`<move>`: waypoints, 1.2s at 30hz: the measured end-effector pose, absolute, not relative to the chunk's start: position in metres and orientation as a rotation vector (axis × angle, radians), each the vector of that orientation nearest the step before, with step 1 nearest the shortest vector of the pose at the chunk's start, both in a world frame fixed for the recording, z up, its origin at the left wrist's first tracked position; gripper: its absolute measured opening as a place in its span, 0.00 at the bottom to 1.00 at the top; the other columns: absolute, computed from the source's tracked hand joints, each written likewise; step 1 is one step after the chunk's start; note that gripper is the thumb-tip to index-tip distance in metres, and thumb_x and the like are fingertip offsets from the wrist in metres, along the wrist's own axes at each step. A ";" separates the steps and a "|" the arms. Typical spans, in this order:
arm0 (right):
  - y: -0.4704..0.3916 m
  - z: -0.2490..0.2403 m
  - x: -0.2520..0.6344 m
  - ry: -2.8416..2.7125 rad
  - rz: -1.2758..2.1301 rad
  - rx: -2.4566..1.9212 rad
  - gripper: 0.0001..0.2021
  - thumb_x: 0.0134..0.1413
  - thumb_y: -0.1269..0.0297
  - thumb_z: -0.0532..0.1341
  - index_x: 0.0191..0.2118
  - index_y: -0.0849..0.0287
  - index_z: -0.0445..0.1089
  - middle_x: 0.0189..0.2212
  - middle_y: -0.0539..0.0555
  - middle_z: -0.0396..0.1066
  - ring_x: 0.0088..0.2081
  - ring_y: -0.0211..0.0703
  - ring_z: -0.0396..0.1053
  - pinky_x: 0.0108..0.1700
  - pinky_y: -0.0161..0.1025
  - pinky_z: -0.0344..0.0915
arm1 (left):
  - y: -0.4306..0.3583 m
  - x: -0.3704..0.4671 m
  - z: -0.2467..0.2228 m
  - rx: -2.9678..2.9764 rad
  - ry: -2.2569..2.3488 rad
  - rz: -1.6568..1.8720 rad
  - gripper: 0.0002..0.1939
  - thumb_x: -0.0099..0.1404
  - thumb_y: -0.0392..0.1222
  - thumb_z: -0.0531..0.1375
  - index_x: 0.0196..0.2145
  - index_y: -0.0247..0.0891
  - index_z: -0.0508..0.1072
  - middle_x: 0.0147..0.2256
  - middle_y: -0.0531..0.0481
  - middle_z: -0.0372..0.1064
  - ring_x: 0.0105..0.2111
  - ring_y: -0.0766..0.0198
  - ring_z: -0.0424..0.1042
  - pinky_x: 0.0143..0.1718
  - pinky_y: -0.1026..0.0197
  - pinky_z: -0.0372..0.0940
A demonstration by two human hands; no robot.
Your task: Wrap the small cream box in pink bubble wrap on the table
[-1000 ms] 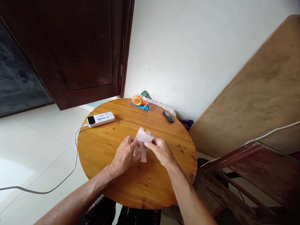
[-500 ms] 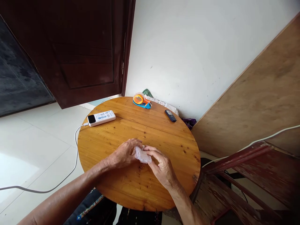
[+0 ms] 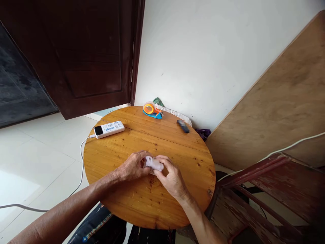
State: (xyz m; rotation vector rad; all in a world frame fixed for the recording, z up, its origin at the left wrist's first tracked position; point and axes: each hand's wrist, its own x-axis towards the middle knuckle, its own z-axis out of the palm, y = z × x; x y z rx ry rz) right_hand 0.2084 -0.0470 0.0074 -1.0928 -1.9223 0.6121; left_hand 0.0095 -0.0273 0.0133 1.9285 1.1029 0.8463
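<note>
A small whitish, translucent bundle that looks like bubble wrap [image 3: 154, 164] is held just above the near middle of the round wooden table [image 3: 149, 206]. My left hand [image 3: 135, 165] grips its left end, fingers curled over the far side and thumb in front. At the right end, my right hand [image 3: 172, 178] pinches it between thumb and fingers. Whether anything lies inside the bundle, I cannot tell.
Toward the back stands an orange and blue tape dispenser [image 3: 152, 110]. A white power bank [image 3: 109, 129] with a cable lies at the left, and a dark, blurred object [image 3: 183, 126] at the right. A wooden chair [image 3: 254, 189] stands beside the table.
The bundle has become more compact and roll-shaped between my hands. My right fingers have shifted from lying over it to gripping its right end. The view has moved slightly.
</note>
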 end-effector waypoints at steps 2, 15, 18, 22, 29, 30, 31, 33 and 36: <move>-0.042 0.016 0.208 -1.799 0.977 -1.160 0.09 0.51 0.63 0.64 0.39 0.58 0.73 0.38 0.55 0.76 0.42 0.49 0.74 0.46 0.43 0.71 | -0.023 0.009 0.016 1.814 1.197 0.764 0.11 0.56 0.42 0.61 0.36 0.35 0.73 0.26 0.56 0.66 0.25 0.68 0.62 0.25 0.67 0.56; -0.013 0.023 0.210 -1.708 1.225 -1.199 0.12 0.51 0.59 0.64 0.38 0.60 0.77 0.36 0.53 0.78 0.37 0.47 0.73 0.42 0.41 0.69 | -0.023 0.007 0.027 1.684 0.987 0.691 0.19 0.55 0.43 0.64 0.44 0.35 0.70 0.31 0.54 0.67 0.29 0.66 0.64 0.29 0.66 0.60; -0.012 0.019 0.209 -1.682 1.174 -1.196 0.12 0.52 0.59 0.64 0.39 0.59 0.78 0.36 0.53 0.79 0.38 0.47 0.74 0.43 0.42 0.69 | -0.026 0.007 0.027 1.638 0.921 0.680 0.27 0.54 0.40 0.65 0.51 0.37 0.67 0.36 0.52 0.71 0.33 0.64 0.68 0.32 0.65 0.64; -0.013 0.014 0.208 -1.711 1.077 -1.230 0.11 0.54 0.57 0.62 0.34 0.59 0.76 0.30 0.51 0.76 0.33 0.44 0.71 0.37 0.38 0.67 | -0.022 0.006 0.014 1.590 0.964 0.732 0.31 0.55 0.41 0.65 0.56 0.37 0.64 0.40 0.50 0.71 0.36 0.63 0.69 0.38 0.61 0.66; -0.010 0.016 0.204 -1.676 0.946 -1.244 0.13 0.56 0.55 0.61 0.30 0.59 0.74 0.27 0.49 0.71 0.29 0.40 0.67 0.32 0.34 0.62 | -0.012 0.012 -0.002 1.389 0.940 0.866 0.46 0.56 0.45 0.67 0.66 0.37 0.50 0.45 0.46 0.69 0.42 0.60 0.69 0.44 0.56 0.66; -0.010 0.016 0.203 -1.667 0.939 -1.244 0.12 0.55 0.55 0.61 0.30 0.59 0.74 0.27 0.49 0.71 0.29 0.40 0.66 0.32 0.34 0.62 | -0.011 0.013 -0.002 1.385 0.932 0.870 0.46 0.56 0.45 0.67 0.67 0.38 0.49 0.45 0.46 0.69 0.42 0.60 0.69 0.43 0.56 0.66; -0.009 0.016 0.203 -1.659 0.943 -1.248 0.12 0.55 0.55 0.61 0.30 0.59 0.74 0.26 0.49 0.71 0.28 0.40 0.66 0.32 0.34 0.62 | -0.011 0.014 -0.002 1.382 0.925 0.873 0.46 0.56 0.45 0.67 0.67 0.39 0.49 0.45 0.47 0.69 0.41 0.60 0.69 0.43 0.57 0.65; -0.008 0.017 0.201 -1.649 0.966 -1.260 0.12 0.54 0.55 0.62 0.30 0.59 0.74 0.25 0.49 0.71 0.28 0.40 0.66 0.32 0.35 0.63 | -0.010 0.015 -0.002 1.381 0.911 0.878 0.47 0.57 0.45 0.67 0.67 0.40 0.48 0.43 0.48 0.69 0.40 0.62 0.69 0.42 0.57 0.65; -0.004 0.020 0.200 -1.618 1.001 -1.250 0.12 0.53 0.55 0.63 0.31 0.59 0.76 0.29 0.51 0.75 0.31 0.42 0.70 0.36 0.37 0.65 | -0.011 0.015 0.000 1.357 0.862 0.874 0.49 0.56 0.47 0.67 0.68 0.41 0.46 0.41 0.49 0.69 0.39 0.63 0.68 0.40 0.59 0.64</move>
